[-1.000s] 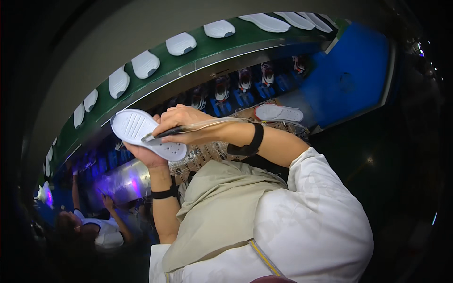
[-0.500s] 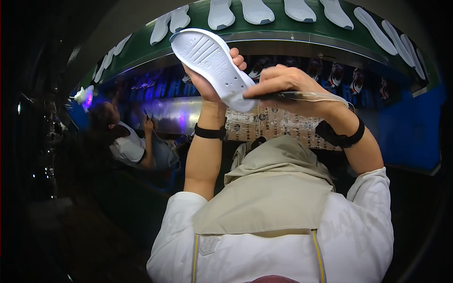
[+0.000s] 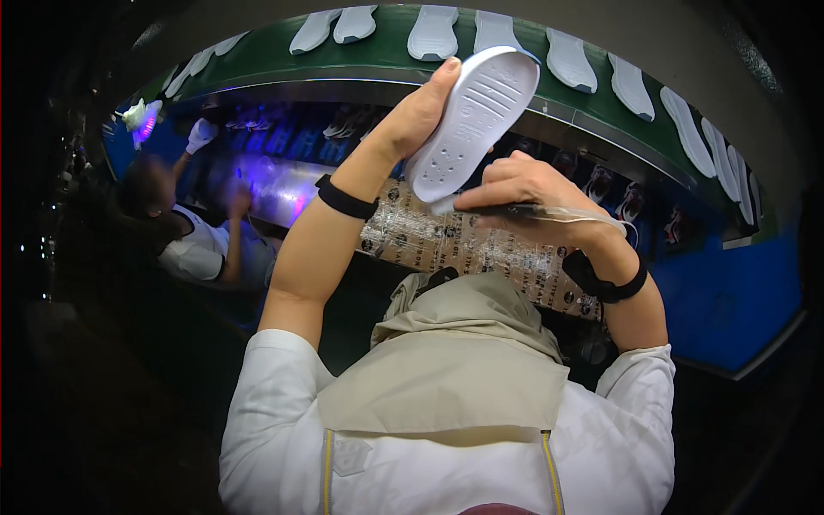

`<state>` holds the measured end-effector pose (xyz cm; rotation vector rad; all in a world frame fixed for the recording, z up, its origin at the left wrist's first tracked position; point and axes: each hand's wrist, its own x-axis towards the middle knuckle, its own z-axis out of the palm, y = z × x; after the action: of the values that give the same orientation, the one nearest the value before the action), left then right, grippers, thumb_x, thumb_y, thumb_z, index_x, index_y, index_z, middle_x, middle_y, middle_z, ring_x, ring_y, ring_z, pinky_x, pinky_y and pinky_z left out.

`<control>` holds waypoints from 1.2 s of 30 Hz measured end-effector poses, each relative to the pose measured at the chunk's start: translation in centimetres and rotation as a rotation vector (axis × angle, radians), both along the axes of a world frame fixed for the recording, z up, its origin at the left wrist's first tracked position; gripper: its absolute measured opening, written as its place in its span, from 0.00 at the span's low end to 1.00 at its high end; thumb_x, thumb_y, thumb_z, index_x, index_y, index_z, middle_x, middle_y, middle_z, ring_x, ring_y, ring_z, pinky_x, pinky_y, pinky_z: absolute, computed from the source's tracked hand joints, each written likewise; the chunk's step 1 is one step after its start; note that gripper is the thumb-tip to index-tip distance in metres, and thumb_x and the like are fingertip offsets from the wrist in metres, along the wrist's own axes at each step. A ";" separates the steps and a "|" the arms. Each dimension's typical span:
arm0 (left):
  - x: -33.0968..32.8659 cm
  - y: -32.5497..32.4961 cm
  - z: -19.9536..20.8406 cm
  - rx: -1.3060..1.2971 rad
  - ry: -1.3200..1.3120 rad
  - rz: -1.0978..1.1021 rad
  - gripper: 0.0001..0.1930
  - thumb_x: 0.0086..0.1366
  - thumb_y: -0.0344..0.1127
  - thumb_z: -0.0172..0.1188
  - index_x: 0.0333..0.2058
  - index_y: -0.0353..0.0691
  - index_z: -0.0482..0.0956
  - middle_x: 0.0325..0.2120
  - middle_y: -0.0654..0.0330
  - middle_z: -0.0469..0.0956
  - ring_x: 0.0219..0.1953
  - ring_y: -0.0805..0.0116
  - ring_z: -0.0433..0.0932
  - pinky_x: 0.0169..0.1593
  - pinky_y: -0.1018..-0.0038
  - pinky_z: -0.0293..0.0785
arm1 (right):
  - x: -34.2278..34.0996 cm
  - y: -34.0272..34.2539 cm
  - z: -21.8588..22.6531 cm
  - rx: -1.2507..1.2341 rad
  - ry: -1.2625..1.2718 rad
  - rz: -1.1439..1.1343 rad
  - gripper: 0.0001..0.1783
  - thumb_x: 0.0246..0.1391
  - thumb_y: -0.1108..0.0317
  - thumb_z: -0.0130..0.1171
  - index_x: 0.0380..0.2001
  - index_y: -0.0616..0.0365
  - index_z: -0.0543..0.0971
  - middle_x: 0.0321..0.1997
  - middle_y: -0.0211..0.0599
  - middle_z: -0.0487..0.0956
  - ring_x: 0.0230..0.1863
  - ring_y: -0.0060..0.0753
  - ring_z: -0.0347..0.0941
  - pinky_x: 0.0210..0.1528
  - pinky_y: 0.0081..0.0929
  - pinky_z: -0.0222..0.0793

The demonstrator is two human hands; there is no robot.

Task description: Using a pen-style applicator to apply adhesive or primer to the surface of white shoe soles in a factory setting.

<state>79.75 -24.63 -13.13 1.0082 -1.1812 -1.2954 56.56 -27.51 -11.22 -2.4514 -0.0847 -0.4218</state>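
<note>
My left hand [image 3: 427, 110] holds a white shoe sole [image 3: 482, 116] by its left edge, with the thumb near the wide top end. The sole is tilted, its ribbed face with small round holes toward me. Below its narrow lower end, my right hand [image 3: 539, 190] is closed around a black-handled brush [image 3: 508, 209] with a clear tube running back over the wrist. The brush's pale tip is at the sole's lower rim; whether it touches cannot be made out.
A green conveyor belt [image 3: 390, 60] carries several white soles [image 3: 571, 62] across the top. Beneath it, shoe uppers [image 3: 631, 202] stand on a dark shelf. A bench covered in printed film [image 3: 481, 245] lies before me. At left sits a co-worker [image 3: 193, 240], a white piece in one raised hand.
My left hand has moved right and turned the sole, so its wide end now leans right. The brush has gone from the sole's face to its lower rim. The co-worker has raised a hand.
</note>
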 end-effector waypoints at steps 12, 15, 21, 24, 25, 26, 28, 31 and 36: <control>-0.3 -1.8 1.1 0.243 -0.697 -0.083 0.49 0.72 0.77 0.34 0.50 0.32 0.85 0.43 0.40 0.84 0.45 0.54 0.83 0.53 0.64 0.76 | 0.6 -0.6 -1.2 -0.330 -0.049 -0.030 0.22 0.46 0.70 0.74 0.48 0.48 0.87 0.32 0.31 0.76 0.41 0.37 0.72 0.55 0.38 0.66; 0.2 -1.3 0.4 0.250 -0.706 -0.008 0.48 0.72 0.75 0.34 0.51 0.31 0.85 0.44 0.40 0.84 0.46 0.54 0.83 0.54 0.64 0.76 | 0.4 -0.4 -0.4 -0.216 0.028 -0.067 0.17 0.51 0.68 0.72 0.46 0.47 0.87 0.33 0.30 0.79 0.44 0.39 0.75 0.54 0.40 0.67; 2.9 0.0 -1.3 0.361 -0.800 -0.066 0.47 0.73 0.75 0.34 0.50 0.33 0.86 0.45 0.42 0.84 0.46 0.57 0.83 0.55 0.65 0.75 | 1.4 -0.6 -1.3 -0.183 0.207 0.060 0.18 0.50 0.68 0.72 0.46 0.47 0.87 0.36 0.30 0.80 0.43 0.39 0.74 0.52 0.39 0.66; 4.3 1.3 -2.8 0.383 -0.667 -0.033 0.43 0.76 0.71 0.35 0.51 0.35 0.86 0.44 0.47 0.85 0.45 0.63 0.83 0.52 0.67 0.77 | 2.0 -0.5 -2.0 -0.181 0.018 -0.196 0.18 0.50 0.67 0.73 0.47 0.47 0.87 0.36 0.29 0.80 0.43 0.37 0.74 0.51 0.38 0.66; 5.0 1.6 -3.9 0.387 -0.568 0.002 0.44 0.75 0.72 0.35 0.49 0.35 0.86 0.42 0.47 0.85 0.42 0.62 0.84 0.50 0.66 0.78 | 2.4 -0.8 -2.0 -0.213 0.021 -0.142 0.17 0.51 0.67 0.72 0.47 0.47 0.87 0.37 0.30 0.80 0.43 0.36 0.74 0.50 0.36 0.66; 5.7 1.9 -4.8 0.389 -0.470 0.035 0.45 0.74 0.73 0.36 0.47 0.34 0.87 0.39 0.46 0.86 0.40 0.60 0.84 0.48 0.64 0.78 | 2.8 -0.7 -2.2 -0.209 0.025 -0.137 0.17 0.51 0.67 0.72 0.47 0.47 0.87 0.37 0.30 0.80 0.43 0.36 0.74 0.50 0.36 0.66; 6.9 3.0 -6.7 0.399 -0.505 0.037 0.44 0.76 0.72 0.33 0.49 0.36 0.87 0.41 0.49 0.86 0.41 0.62 0.84 0.47 0.65 0.79 | 3.7 -0.4 -2.9 -0.223 0.184 0.058 0.16 0.53 0.66 0.71 0.47 0.48 0.86 0.36 0.31 0.79 0.43 0.36 0.75 0.50 0.36 0.66; 9.0 5.6 -10.9 0.353 -0.056 0.225 0.44 0.77 0.71 0.26 0.61 0.39 0.78 0.50 0.50 0.84 0.50 0.58 0.84 0.58 0.63 0.77 | 4.3 -0.5 -5.0 0.037 0.109 0.037 0.16 0.53 0.71 0.70 0.47 0.53 0.87 0.34 0.32 0.80 0.39 0.36 0.73 0.49 0.33 0.66; 10.8 12.1 -20.2 0.230 0.796 0.391 0.55 0.67 0.82 0.22 0.74 0.39 0.56 0.67 0.37 0.66 0.66 0.33 0.69 0.67 0.34 0.61 | 3.8 -1.1 -9.9 0.494 0.004 -0.354 0.14 0.52 0.68 0.64 0.42 0.57 0.87 0.31 0.33 0.82 0.34 0.27 0.73 0.39 0.28 0.69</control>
<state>90.54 -12.58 -33.36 0.7130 -0.2204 -1.3338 60.32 -28.56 -21.09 -1.9742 0.4134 -0.5188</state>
